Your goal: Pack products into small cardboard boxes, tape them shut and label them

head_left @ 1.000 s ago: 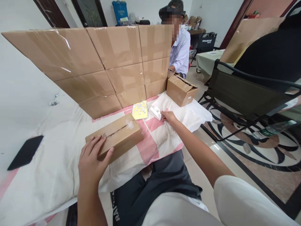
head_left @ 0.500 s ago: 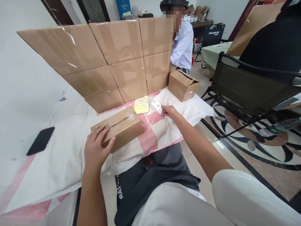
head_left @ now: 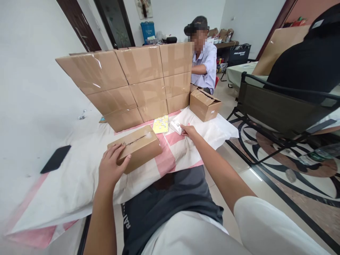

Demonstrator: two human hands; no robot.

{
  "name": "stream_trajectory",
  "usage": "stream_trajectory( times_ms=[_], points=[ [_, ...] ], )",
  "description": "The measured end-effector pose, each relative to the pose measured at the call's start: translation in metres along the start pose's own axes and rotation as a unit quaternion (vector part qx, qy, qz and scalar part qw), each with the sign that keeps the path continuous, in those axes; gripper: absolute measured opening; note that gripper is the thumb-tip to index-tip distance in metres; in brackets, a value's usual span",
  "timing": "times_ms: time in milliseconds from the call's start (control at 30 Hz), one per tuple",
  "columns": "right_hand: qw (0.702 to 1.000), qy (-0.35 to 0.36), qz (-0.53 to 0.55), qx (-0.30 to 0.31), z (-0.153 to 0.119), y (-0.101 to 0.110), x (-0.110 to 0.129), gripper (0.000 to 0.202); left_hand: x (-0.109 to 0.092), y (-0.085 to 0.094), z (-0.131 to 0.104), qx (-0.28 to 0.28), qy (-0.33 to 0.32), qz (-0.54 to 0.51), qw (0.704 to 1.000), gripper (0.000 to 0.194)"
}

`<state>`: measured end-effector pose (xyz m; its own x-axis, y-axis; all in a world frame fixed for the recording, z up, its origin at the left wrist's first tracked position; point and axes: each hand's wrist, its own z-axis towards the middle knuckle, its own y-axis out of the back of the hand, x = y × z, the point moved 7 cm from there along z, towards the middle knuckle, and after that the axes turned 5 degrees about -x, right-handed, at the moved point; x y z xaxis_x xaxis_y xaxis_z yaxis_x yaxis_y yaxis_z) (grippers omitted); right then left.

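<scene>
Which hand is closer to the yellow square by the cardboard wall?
Right. The right hand holds the white object just right of the yellow square; the left hand is farther off, on the nearer cardboard box's left end.

Nine box fronts [head_left: 147, 92] show, stacked at the far side; two single boxes [head_left: 145, 150], one near, one far right; one yellow card [head_left: 160, 124], one white object [head_left: 175, 126], one black slab [head_left: 56, 159].

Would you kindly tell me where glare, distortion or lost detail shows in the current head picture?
Head view: bright glare streaks the taped cardboard partition and the glossy floor; head view: wide-angle stretching seems to make the partition's left end lean outward; head view: the white item at the right hand is pale, its detail hard to read.
</scene>
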<state>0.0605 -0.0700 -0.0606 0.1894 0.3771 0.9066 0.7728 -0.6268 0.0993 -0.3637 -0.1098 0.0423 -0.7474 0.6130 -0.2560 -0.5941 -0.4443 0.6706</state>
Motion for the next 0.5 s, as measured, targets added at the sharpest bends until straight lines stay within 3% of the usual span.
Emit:
stream_trajectory(
  times_ms=[167, 500],
  points=[
    [1.000, -0.023, 0.005, 0.010, 0.007, -0.003, -0.003, 0.029, 0.000, 0.001, 0.000, -0.007, -0.007, -0.002, 1.000, 0.040],
    [0.998, -0.055, 0.038, 0.020, 0.009, -0.009, -0.008, 0.035, 0.004, -0.002, -0.003, -0.024, -0.039, 0.000, 0.999, 0.045]
  ],
)
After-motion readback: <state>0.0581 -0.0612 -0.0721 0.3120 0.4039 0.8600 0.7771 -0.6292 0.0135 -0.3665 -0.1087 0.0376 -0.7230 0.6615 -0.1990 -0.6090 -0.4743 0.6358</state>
